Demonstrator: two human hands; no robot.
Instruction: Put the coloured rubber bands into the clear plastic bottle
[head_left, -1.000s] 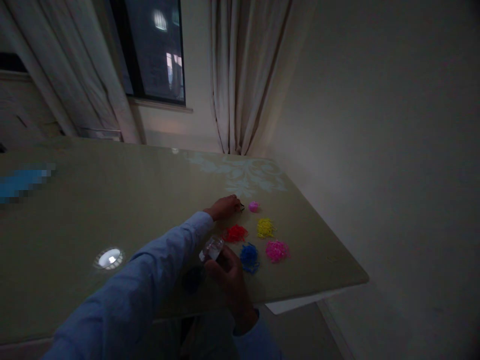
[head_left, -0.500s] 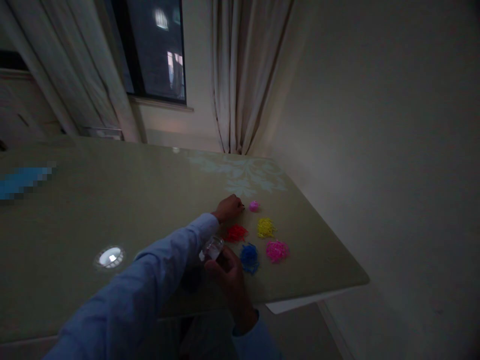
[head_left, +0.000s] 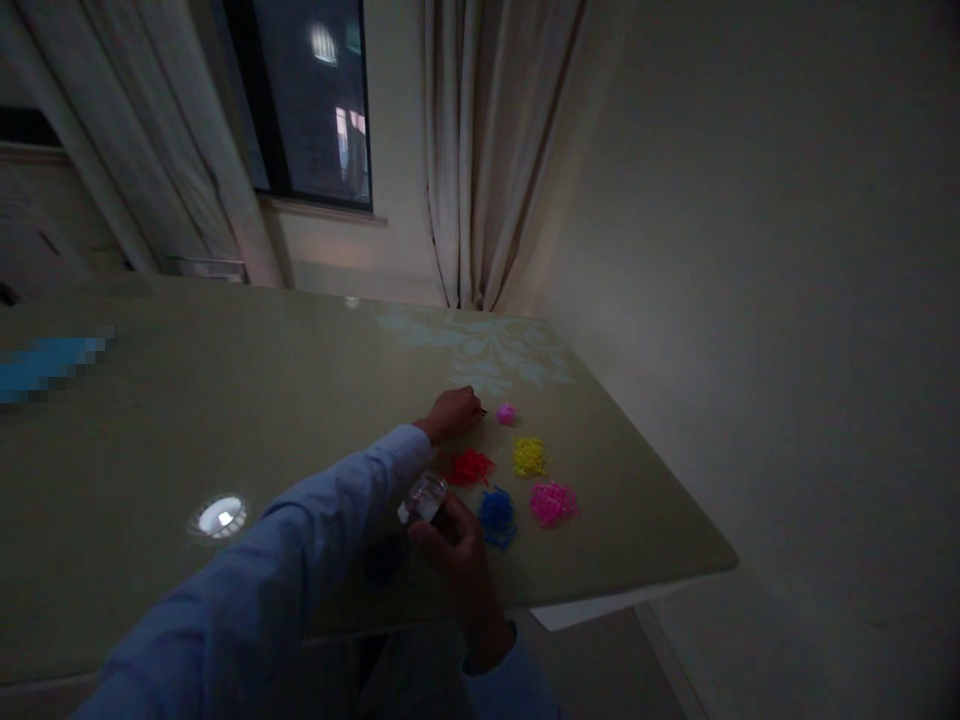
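My left hand (head_left: 452, 413) reaches forward over the table, its fingers closed in a pinch. A tiny dark tip shows at the fingertips, too small to name. Just right of it sits a small round pink object (head_left: 507, 413), apart from the fingers. My right hand (head_left: 459, 548) is wrapped round a small clear jar (head_left: 424, 496), tilted, below my left forearm. Around the hands lie loose piles of thin strips: a red pile (head_left: 471, 467), a yellow pile (head_left: 530, 457), a blue pile (head_left: 496, 516) and a bright pink pile (head_left: 553, 503).
The pale green table (head_left: 615, 500) has its right edge near the wall (head_left: 787, 350). A blue item (head_left: 49, 365), partly pixelated, lies at the far left. A round light reflection shows on the tabletop. Behind stand curtains (head_left: 495, 150) and a dark window (head_left: 315, 100).
My left hand has shifted very slightly left, away from the round pink object. My right hand still holds the jar in almost the same place.
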